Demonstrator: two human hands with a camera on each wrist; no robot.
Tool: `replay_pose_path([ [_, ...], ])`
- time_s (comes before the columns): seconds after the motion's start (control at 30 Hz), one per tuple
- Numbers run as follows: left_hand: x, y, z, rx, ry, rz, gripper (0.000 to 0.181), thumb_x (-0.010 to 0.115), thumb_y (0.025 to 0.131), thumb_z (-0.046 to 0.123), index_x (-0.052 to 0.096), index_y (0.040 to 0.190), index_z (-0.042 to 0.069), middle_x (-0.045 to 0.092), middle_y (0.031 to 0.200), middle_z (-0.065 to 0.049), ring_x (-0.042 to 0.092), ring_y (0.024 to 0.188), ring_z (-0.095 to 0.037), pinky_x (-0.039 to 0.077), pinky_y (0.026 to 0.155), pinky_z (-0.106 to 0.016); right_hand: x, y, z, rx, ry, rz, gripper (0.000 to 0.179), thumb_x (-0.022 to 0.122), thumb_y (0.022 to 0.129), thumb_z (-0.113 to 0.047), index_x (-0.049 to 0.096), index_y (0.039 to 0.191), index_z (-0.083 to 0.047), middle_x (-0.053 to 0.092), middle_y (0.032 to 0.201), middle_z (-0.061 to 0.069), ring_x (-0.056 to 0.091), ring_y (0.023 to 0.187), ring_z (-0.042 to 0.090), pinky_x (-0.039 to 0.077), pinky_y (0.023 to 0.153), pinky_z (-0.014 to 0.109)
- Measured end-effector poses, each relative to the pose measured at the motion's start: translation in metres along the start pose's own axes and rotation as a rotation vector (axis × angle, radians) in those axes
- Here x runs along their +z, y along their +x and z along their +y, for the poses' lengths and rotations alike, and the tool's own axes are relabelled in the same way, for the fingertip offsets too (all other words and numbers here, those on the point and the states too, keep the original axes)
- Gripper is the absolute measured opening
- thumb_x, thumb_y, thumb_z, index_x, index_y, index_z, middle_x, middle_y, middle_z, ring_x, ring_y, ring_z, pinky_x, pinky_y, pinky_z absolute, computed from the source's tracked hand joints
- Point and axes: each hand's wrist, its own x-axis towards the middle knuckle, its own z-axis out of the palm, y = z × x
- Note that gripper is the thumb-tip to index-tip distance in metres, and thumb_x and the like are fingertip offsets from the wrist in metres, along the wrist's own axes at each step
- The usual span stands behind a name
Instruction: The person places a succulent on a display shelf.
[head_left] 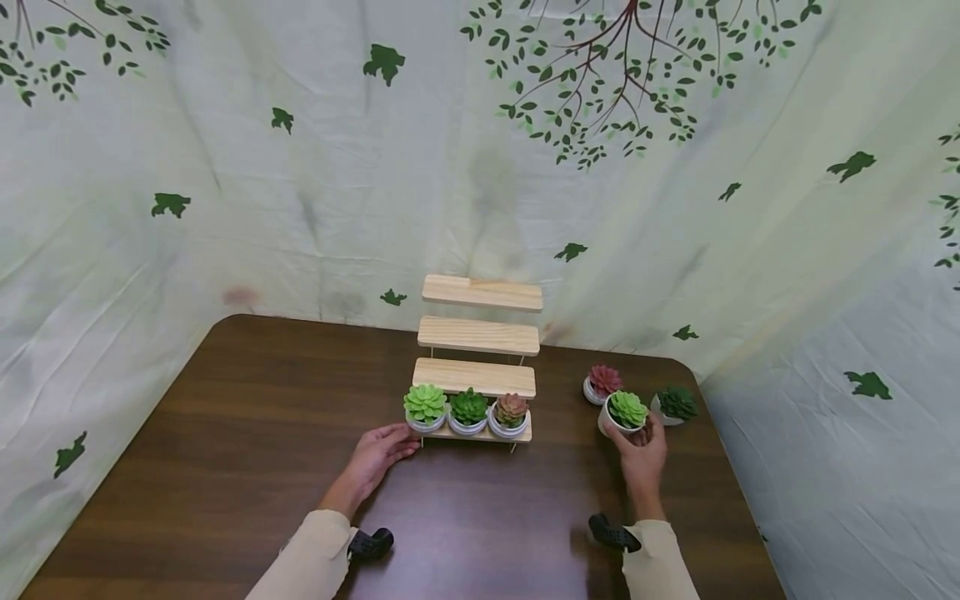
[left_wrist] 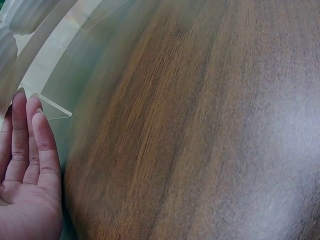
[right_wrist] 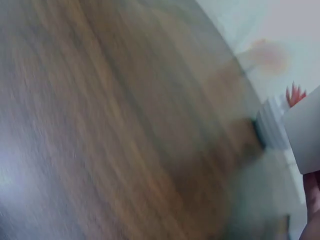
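Observation:
A tiered wooden shelf (head_left: 477, 377) stands at the table's back, with three potted succulents along its lowest step: a light green one (head_left: 425, 403), a dark green one (head_left: 468, 407) and a brownish-pink one (head_left: 512, 412). My left hand (head_left: 382, 454) is at the left end of that step, its fingers straight in the left wrist view; contact is hard to tell. On the right, my right hand (head_left: 641, 454) grips a white pot with a bright green succulent (head_left: 627, 410). Part of this white pot (right_wrist: 306, 132) shows in the right wrist view.
Behind the held pot stands a red succulent (head_left: 604, 381) in a ribbed white pot, with a dark green succulent (head_left: 677, 403) to its right. The brown table (head_left: 247, 442) meets a leaf-printed curtain (head_left: 315, 192) at the back.

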Motion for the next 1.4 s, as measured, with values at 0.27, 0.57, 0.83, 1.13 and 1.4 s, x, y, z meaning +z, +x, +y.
replay_pose_path([
  [0.27, 0.0, 0.002, -0.005, 0.021, 0.021, 0.016, 0.032, 0.049, 0.099, 0.006, 0.05, 0.122, -0.017, 0.07, 0.091, -0.003, 0.067, 0.082, -0.011, 0.054, 0.078, -0.024, 0.017, -0.008, -0.022, -0.059, 0.035, -0.097, 0.07, 0.077, 0.078, 0.003, 0.038, 0.136, 0.004, 0.044, 0.135, 0.018, 0.043, 0.127, 0.026, 0.041, 0.093, 0.012],
  [0.57, -0.001, 0.001, -0.004, 0.016, 0.018, 0.009, 0.03, 0.05, 0.099, 0.006, 0.053, 0.12, -0.015, 0.07, 0.09, -0.003, 0.067, 0.082, -0.01, 0.054, 0.077, -0.023, 0.047, -0.015, -0.049, -0.121, 0.025, -0.167, 0.067, 0.076, 0.078, 0.005, 0.042, 0.136, 0.003, 0.048, 0.137, 0.019, 0.049, 0.119, 0.014, 0.04, 0.094, 0.014],
  [0.83, 0.001, 0.002, -0.005, 0.015, 0.02, 0.009, 0.03, 0.049, 0.099, 0.007, 0.053, 0.12, -0.015, 0.07, 0.09, -0.003, 0.067, 0.082, -0.01, 0.054, 0.078, -0.024, 0.068, -0.03, -0.088, -0.133, 0.027, -0.265, 0.069, 0.075, 0.077, 0.008, 0.04, 0.136, 0.008, 0.046, 0.135, 0.025, 0.046, 0.126, 0.034, 0.037, 0.106, 0.045],
  [1.13, 0.0, 0.002, -0.003, 0.028, 0.008, -0.016, 0.027, 0.05, 0.099, 0.006, 0.056, 0.117, -0.013, 0.07, 0.089, -0.002, 0.067, 0.082, -0.01, 0.054, 0.077, -0.023, 0.103, -0.024, -0.094, -0.218, 0.048, -0.364, 0.068, 0.077, 0.075, 0.007, 0.044, 0.135, 0.006, 0.049, 0.134, 0.021, 0.047, 0.127, 0.03, 0.036, 0.108, 0.04],
  [1.4, -0.001, 0.004, -0.004, 0.01, 0.006, 0.003, 0.031, 0.049, 0.099, 0.006, 0.052, 0.12, -0.016, 0.07, 0.086, -0.003, 0.067, 0.081, -0.011, 0.054, 0.077, -0.023, 0.134, -0.029, -0.112, -0.237, 0.07, -0.538, 0.069, 0.079, 0.074, 0.006, 0.046, 0.134, 0.004, 0.051, 0.132, 0.021, 0.051, 0.124, 0.03, 0.043, 0.103, 0.035],
])
